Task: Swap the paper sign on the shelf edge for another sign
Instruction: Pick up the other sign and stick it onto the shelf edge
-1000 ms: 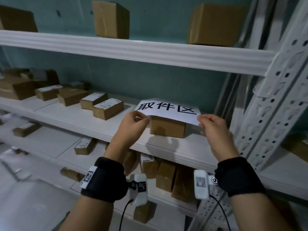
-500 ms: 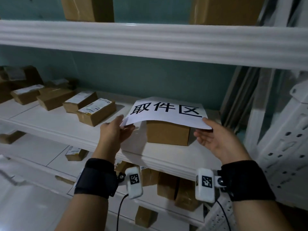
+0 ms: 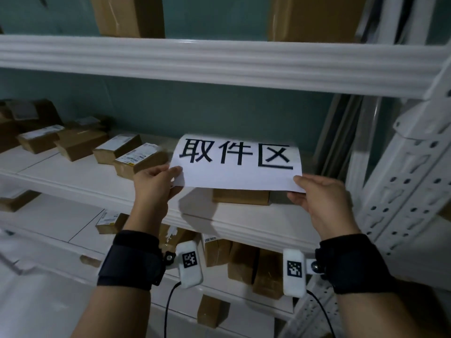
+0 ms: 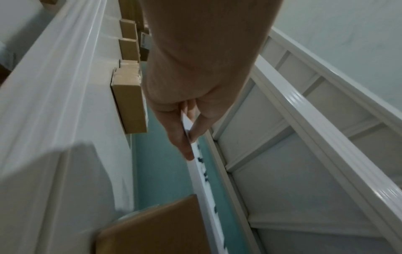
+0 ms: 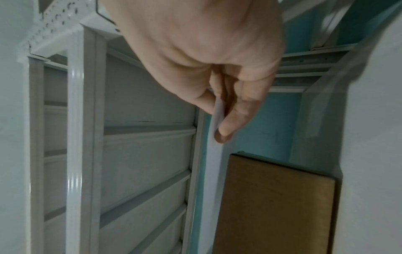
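A white paper sign [image 3: 236,164] with three large black characters hangs in the air between the middle and upper shelves, its face towards me. My left hand [image 3: 156,184] pinches its lower left corner, thumb on the front. My right hand [image 3: 317,193] pinches the lower right corner. In the left wrist view the sign [image 4: 204,180] runs edge-on from the left hand [image 4: 187,135]. The right wrist view shows the sign [image 5: 217,120] held between thumb and fingers of the right hand [image 5: 219,120]. The upper shelf edge [image 3: 219,62] is a bare white moulding above the sign.
A cardboard box [image 3: 241,197] stands on the middle shelf [image 3: 244,220] right behind the sign. More labelled boxes [image 3: 136,162] lie to the left, others on the shelves above and below. A perforated white upright [image 3: 402,191] stands at the right.
Both hands have lifted the sign higher and tilted its face towards me. The right hand went from cupping under the corner to pinching it. My view has moved closer to the shelves.
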A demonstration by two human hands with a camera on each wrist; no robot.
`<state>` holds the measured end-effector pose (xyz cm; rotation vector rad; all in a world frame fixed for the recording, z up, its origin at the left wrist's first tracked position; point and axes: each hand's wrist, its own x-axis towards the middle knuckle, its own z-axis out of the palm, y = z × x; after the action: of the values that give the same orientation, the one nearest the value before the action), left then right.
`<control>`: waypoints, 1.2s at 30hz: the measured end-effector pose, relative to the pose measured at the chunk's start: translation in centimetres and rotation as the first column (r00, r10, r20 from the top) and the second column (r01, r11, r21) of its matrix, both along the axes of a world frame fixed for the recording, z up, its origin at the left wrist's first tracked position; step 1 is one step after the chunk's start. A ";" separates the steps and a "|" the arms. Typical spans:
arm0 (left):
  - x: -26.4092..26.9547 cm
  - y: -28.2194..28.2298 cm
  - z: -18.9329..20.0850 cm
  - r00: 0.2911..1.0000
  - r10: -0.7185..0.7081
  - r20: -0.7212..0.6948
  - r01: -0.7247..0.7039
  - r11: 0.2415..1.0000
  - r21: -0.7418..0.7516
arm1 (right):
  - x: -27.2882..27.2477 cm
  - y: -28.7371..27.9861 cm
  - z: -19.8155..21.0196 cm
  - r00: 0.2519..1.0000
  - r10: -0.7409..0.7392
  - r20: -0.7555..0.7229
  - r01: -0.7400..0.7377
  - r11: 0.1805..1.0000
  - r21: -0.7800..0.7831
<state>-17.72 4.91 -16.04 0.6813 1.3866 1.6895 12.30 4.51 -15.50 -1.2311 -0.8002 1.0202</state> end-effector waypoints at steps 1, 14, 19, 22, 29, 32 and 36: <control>0.0 -0.6 -0.1 1.000 -0.017 -0.026 0.017 1.000 -0.024 | 0.2 -0.5 -0.1 1.000 0.012 0.003 -0.012 1.000 -0.023; 0.1 -12.5 -3.4 0.989 -0.147 -0.025 0.147 0.989 -0.030 | 3.0 -11.5 -2.1 0.982 0.070 0.173 -0.101 0.978 0.180; 0.3 -14.5 -2.9 0.968 -0.248 0.039 0.247 0.968 0.044 | 4.3 -14.3 -2.7 0.970 0.196 0.146 -0.214 0.970 0.114; 1.8 -15.1 -2.7 0.964 -0.265 -0.016 0.266 0.959 0.102 | 5.7 -15.8 -2.6 0.966 0.239 0.097 -0.251 0.959 0.134; 7.7 -15.4 -2.1 0.946 -0.317 -0.064 0.323 0.937 0.131 | 9.2 -17.7 -2.3 0.998 0.053 0.038 -0.060 0.971 0.233; 9.6 -14.9 -2.0 0.917 -0.397 -0.035 0.399 0.911 0.108 | 11.6 -18.2 -2.2 0.997 0.007 0.074 -0.024 0.972 0.234; 11.6 -14.9 -1.9 0.862 -0.496 -0.103 0.506 0.851 0.141 | 14.7 -18.7 -1.1 0.998 -0.032 0.054 0.022 0.983 0.185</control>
<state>-6.17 -9.94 -17.93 1.0947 0.9962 1.3710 27.03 -14.19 -16.64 -1.1132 -0.8987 0.8721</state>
